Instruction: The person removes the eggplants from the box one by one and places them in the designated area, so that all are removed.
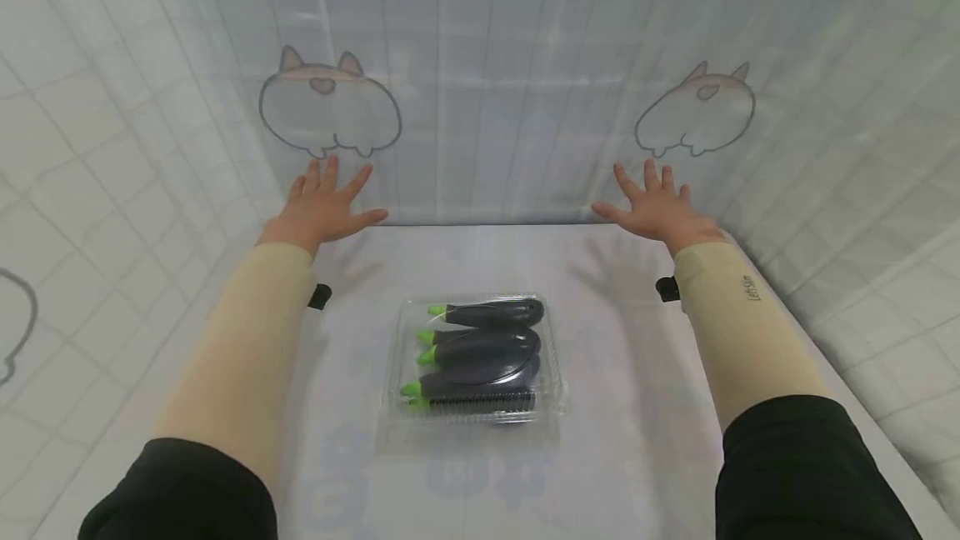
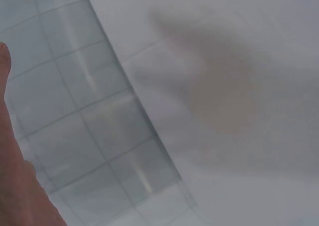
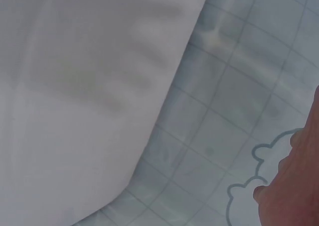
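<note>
My left hand (image 1: 318, 205) is stretched out over the far left of the table with its fingers spread, holding nothing. On the far right, my right hand (image 1: 657, 208) is held out the same way, fingers apart and nothing in it. Both cast shadows on the white tabletop. Between the forearms and nearer to me lies a clear plastic box (image 1: 558, 390). Inside it are several glossy black, eggplant-shaped pieces (image 1: 487, 348) with bright green tips. The nearest piece (image 1: 480, 403) has a row of dark bristles or teeth. Each wrist view catches only part of its hand at the edge.
The white table (image 1: 600, 457) ends at a straight far edge. Behind it hangs a pale tiled curtain (image 1: 495, 107) printed with cartoon animal outlines (image 1: 330, 107). More tile-patterned sheeting (image 1: 885, 232) stands along both sides. A small black piece (image 1: 320, 297) sits at each wrist.
</note>
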The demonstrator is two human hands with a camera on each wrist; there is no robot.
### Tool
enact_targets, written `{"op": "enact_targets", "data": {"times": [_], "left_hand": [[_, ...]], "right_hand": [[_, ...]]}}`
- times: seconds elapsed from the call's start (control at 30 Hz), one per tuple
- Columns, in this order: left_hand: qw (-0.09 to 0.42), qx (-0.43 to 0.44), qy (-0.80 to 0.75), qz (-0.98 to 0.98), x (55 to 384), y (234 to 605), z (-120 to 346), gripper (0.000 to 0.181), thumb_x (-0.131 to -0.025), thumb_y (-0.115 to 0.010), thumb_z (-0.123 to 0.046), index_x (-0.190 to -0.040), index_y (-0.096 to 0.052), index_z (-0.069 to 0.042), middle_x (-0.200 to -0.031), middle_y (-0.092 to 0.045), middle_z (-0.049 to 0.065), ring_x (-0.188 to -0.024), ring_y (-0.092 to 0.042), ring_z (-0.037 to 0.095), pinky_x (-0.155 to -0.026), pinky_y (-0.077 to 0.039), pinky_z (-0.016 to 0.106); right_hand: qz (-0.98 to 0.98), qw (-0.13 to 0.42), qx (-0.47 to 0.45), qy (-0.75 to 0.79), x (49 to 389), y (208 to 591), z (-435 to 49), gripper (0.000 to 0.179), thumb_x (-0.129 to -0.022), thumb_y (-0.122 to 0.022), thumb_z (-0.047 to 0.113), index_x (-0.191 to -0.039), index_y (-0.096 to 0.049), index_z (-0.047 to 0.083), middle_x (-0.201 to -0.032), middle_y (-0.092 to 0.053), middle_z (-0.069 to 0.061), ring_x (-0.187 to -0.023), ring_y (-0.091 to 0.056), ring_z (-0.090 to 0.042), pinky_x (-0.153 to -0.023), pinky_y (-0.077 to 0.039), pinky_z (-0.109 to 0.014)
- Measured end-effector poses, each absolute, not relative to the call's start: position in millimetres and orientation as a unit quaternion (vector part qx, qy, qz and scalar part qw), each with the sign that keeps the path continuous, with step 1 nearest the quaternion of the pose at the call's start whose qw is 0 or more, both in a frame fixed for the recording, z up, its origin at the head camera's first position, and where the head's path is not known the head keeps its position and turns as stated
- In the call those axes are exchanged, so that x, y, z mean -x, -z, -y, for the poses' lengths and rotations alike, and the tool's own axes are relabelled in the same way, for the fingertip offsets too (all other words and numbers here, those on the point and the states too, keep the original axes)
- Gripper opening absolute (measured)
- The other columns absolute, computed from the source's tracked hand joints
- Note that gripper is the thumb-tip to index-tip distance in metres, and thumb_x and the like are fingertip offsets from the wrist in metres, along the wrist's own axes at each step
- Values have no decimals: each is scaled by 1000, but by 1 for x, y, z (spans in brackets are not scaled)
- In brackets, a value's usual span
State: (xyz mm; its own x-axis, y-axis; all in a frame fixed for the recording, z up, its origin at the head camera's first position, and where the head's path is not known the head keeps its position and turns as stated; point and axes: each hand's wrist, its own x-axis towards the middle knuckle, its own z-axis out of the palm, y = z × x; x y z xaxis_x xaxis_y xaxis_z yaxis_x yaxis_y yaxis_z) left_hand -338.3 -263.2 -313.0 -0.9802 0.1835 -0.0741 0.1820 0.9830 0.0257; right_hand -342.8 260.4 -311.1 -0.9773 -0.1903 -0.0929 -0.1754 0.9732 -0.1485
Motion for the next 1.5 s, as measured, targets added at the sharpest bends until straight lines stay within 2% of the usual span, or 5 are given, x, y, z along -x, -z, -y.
{"op": "enact_targets", "data": {"times": [0.23,0.57,0.97,1.13,1.5], "left_hand": [[47,-90,-16,-995,339,319,266,96,-88,-30,-82,-158,9,-29,-157,18,30,-140,18,53,-109,5,67],[-59,-136,-57,-987,338,324,275,86,-93,-38,-73,-156,-29,-14,-154,-28,25,-139,-23,50,-106,-22,67],[-94,-154,-142,-973,313,342,283,80,-94,-46,-68,-153,-36,-13,-149,-37,22,-137,-28,47,-105,-27,65],[-99,-153,-163,-970,302,346,282,80,-94,-48,-67,-154,-35,-16,-150,-34,20,-137,-29,45,-103,-29,66],[-115,-152,-238,-952,268,353,273,73,-95,-55,-59,-153,-36,-18,-147,-36,16,-120,-50,36,-89,-44,58]], "right_hand": [[-989,69,97,84,344,308,-259,96,-88,-25,83,-156,16,30,-156,25,-26,-140,23,-50,-105,6,-72],[-977,24,135,160,327,305,-271,89,-95,-37,70,-160,3,24,-160,-7,-27,-144,-12,-47,-108,-15,-68],[-966,-20,173,192,294,323,-275,82,-98,-44,63,-160,-16,17,-158,-23,-23,-142,-22,-44,-107,-24,-64],[-964,-26,176,197,281,327,-273,81,-98,-44,62,-159,-18,16,-154,-27,-24,-132,-40,-41,-100,-35,-61],[-956,-33,190,222,255,342,-272,78,-98,-48,58,-158,-23,15,-153,-35,-16,-128,-47,-38,-97,-41,-58]]}}
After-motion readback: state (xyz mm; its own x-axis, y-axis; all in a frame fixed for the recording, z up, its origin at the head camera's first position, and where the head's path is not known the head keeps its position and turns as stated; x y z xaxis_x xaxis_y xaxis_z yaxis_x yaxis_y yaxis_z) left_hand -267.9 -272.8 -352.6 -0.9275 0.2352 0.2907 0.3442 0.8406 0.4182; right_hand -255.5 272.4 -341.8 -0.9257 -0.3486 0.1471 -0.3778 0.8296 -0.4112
